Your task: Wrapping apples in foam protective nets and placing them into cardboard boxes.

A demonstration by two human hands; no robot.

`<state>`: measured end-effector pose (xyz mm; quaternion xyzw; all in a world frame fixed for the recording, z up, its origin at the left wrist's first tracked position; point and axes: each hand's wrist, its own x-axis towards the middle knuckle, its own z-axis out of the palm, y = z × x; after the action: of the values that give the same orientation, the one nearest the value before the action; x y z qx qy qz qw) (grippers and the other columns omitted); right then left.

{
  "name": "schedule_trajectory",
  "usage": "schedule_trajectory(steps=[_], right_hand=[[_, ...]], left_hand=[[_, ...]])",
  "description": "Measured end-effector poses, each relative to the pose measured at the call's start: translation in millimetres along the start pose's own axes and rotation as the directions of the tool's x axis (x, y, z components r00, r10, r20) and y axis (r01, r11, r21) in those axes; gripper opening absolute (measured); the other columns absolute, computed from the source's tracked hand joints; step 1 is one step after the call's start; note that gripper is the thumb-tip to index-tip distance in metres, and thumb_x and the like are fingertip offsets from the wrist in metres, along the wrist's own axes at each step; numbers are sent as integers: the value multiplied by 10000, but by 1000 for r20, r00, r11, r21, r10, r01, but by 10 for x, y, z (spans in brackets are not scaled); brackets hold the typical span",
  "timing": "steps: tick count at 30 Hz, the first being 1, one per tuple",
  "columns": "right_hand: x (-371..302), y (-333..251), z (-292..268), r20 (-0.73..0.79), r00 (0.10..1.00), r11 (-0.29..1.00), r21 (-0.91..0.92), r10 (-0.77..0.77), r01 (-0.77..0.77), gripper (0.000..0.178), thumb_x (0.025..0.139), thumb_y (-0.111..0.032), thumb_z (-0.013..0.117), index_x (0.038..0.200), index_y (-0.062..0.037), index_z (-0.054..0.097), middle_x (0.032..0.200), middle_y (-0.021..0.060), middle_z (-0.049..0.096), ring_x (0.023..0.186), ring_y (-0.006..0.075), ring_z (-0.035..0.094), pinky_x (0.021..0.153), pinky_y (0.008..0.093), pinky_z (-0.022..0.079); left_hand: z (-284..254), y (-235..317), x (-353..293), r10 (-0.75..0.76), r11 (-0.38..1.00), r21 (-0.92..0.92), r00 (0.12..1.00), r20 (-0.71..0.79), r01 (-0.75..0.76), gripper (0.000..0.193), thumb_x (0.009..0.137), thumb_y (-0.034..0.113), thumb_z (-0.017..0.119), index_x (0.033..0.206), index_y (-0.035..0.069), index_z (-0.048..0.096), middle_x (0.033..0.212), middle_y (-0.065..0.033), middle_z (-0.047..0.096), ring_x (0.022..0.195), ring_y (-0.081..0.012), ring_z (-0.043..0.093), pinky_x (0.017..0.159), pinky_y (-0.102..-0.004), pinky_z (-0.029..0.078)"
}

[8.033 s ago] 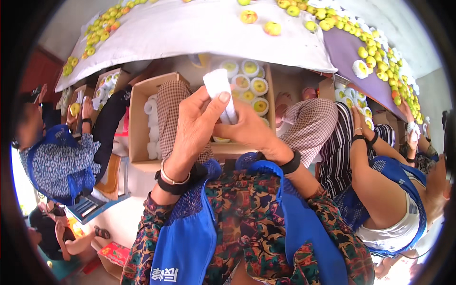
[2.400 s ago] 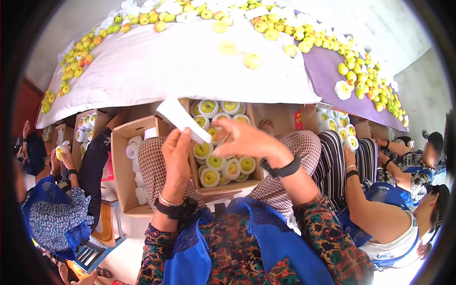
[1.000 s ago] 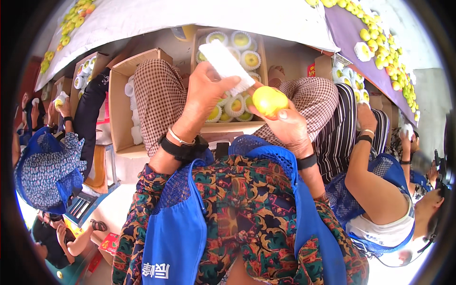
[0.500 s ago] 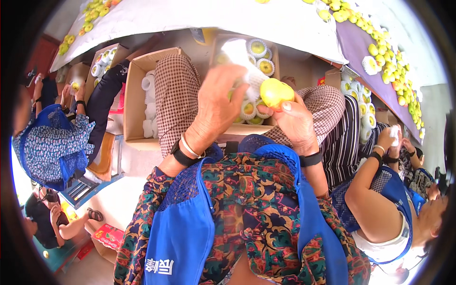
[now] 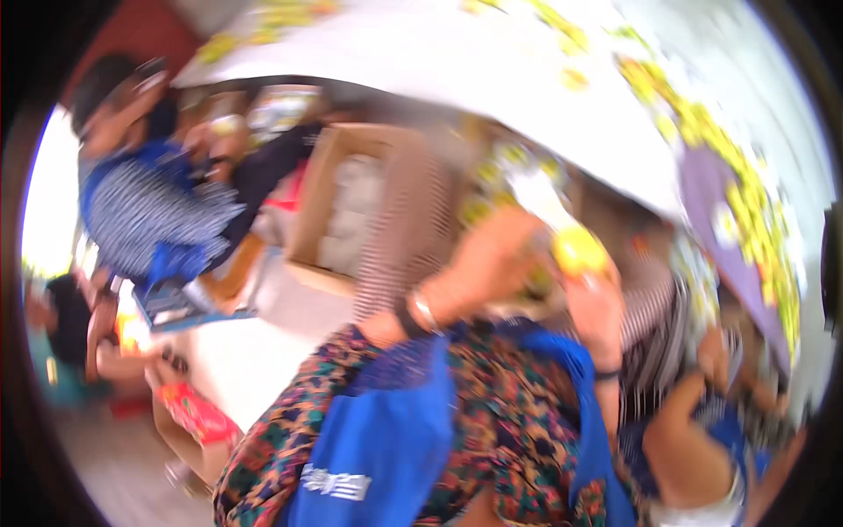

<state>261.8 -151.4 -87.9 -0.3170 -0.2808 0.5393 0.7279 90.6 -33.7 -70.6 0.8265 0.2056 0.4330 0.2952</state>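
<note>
The picture is smeared by motion. In my right hand (image 5: 595, 303) is a yellow fruit (image 5: 580, 252), apparently an apple, held near its top end by closed fingers. Just to its left, my left hand (image 5: 496, 255) is closed on a white foam net sleeve (image 5: 538, 198), which stretches away from the fingers beside the fruit. The exact grip of the left fingertips is blurred. Beneath and beyond both hands stands a box of sleeved fruit (image 5: 514, 162) between my knees, partly hidden by the hands.
At my left leg stands a cardboard box (image 5: 312, 206) holding white foam sleeves (image 5: 353, 215). A white-covered table (image 5: 421, 61) runs across the far side, with yellow fruit (image 5: 702, 123) at the right. People sit close at left (image 5: 158, 202) and right (image 5: 694, 439).
The whole view has swung, so everything sits further right or lower and is blurred. My hands still hold the fruit and the foam sleeve; the sleeve now lies close against the fruit's far side.
</note>
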Motion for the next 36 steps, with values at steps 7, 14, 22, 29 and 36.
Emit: schedule_trajectory(steps=[7, 14, 22, 29, 36], right_hand=[[5, -125, -270, 73, 997, 997, -77, -4, 10, 641, 819, -180, 670, 1393, -41, 419, 1329, 151, 539, 1141, 301, 563, 896, 434, 505], [-147, -386, 783, 51, 975, 581, -796, -215, 170, 300, 843, -57, 663, 1115, 45, 591, 1057, 124, 617, 933, 294, 588, 856, 410, 487], [-146, -494, 614, 127, 984, 976, -191, 126, -100, 541, 925, -176, 583, 1408, -6, 409, 1274, 172, 541, 1099, 294, 566, 867, 402, 496], [-54, -219, 482, 163, 973, 986, -79, 161, -150, 707, 814, -109, 639, 1452, -53, 342, 1379, 179, 489, 1107, 342, 578, 820, 403, 514], [-56, -304, 876, 29, 984, 981, -78, 178, -176, 682, 830, -77, 630, 1451, -20, 352, 1253, 159, 564, 1019, 282, 612, 763, 300, 492]], left_hand=[[-112, -20, 13, -159, 929, -328, 985, 63, 171, 217, 885, 197, 684, 994, 20, 625, 930, -134, 640, 847, -255, 621, 738, -364, 494], [-500, 67, -22, -295, 773, -544, 944, 148, 327, 242, 924, 167, 642, 1094, -2, 615, 1001, -62, 653, 960, -127, 599, 842, -305, 500], [-404, 247, -29, -214, 609, -730, 950, 226, 311, 314, 901, 123, 635, 1171, -23, 567, 1051, -78, 637, 985, -127, 592, 864, -291, 499], [-201, 17, -132, -402, 675, -588, 890, 214, 446, 300, 914, 204, 630, 1135, 4, 600, 949, -35, 655, 823, -98, 607, 648, -255, 523], [-530, -62, -80, -690, 548, -709, 719, -83, 444, 198, 890, 97, 642, 1058, 0, 606, 909, -29, 642, 768, -76, 587, 610, -233, 487]])
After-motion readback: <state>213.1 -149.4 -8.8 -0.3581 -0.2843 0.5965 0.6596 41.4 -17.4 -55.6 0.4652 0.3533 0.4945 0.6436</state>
